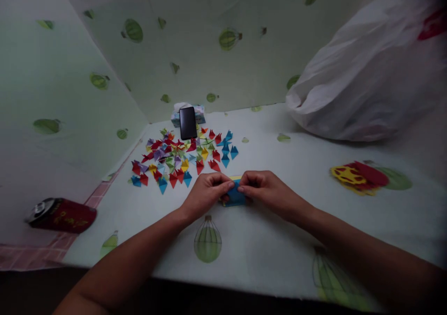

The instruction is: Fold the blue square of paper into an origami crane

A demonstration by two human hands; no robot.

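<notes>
The pale bench (265, 156) meets a balloon-printed wall (195, 50). The left hand (211, 190) and right hand (262, 185) pinch a yellow-edged blue paper (236, 195) between them, probably to steady it; small folded pieces (178, 160) lie beyond the left hand, apparently to leave room.

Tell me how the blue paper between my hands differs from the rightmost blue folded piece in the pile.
The blue paper is in the left hand and right hand; the folded piece lies on the table. The blue paper looks roughly rectangular, the folded piece pointed. A yellow strip borders the blue paper's far edge; the folded piece shows none. Both are blue.
</notes>
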